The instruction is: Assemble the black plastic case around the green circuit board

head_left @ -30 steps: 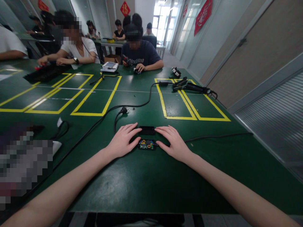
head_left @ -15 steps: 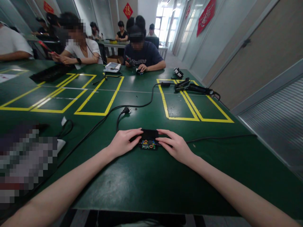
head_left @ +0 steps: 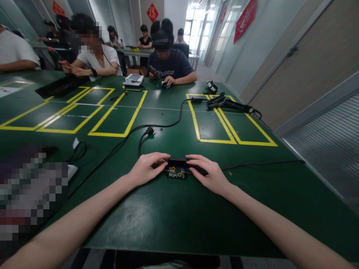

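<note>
A small circuit board (head_left: 176, 172) with copper coils lies in a black case half on the green table, its parts facing up. Behind it a black cover (head_left: 177, 161) is tilted, seen nearly edge-on. My left hand (head_left: 151, 167) pinches the cover's left end between fingers and thumb. At the right end, my right hand (head_left: 206, 170) has its fingertips on the cover, with the thumb low beside the board. A black cable runs out to the right from behind my right hand.
A power plug (head_left: 150, 130) and a long black cable (head_left: 117, 144) lie beyond my left hand. Black tools (head_left: 230, 105) rest at the back right. Pixelated items (head_left: 30, 186) sit at the left. People (head_left: 171, 63) work across the table (head_left: 157, 224).
The black cover has tipped from showing its broad face to nearly edge-on, lower behind the board. My fingers have shifted slightly with it.
</note>
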Motion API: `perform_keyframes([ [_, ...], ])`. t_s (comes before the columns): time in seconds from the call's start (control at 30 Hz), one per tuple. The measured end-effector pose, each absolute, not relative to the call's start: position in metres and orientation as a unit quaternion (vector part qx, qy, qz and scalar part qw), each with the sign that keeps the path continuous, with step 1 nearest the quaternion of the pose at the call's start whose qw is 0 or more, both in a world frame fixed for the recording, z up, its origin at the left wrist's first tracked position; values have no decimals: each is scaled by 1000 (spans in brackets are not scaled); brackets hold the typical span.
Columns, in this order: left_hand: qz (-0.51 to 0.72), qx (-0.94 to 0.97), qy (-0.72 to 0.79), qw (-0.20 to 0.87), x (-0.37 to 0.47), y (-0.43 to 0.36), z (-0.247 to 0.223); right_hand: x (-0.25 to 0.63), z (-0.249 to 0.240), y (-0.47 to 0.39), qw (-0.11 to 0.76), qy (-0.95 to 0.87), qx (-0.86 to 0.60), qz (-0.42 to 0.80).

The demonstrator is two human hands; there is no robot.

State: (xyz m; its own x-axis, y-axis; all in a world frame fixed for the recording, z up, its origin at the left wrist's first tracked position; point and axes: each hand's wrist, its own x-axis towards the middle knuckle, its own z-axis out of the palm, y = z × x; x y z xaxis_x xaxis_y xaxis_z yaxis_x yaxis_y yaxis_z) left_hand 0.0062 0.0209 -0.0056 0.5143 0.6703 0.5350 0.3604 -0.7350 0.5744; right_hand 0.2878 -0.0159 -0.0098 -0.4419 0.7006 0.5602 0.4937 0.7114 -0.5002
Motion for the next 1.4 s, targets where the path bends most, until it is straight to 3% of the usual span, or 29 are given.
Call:
perform_keyframes([
  [0.4, 354, 840, 308, 272, 6, 26, -6, 291, -11, -10, 420, -721, -417, 360],
  [0.97, 381, 835, 292, 270, 7, 20, 8, 293, -6, -11, 383, -758, -434, 299],
  [1.4, 385, 845, 258, 266, 4, 19, 9, 293, -3, -12, 376, -807, -354, 286],
])
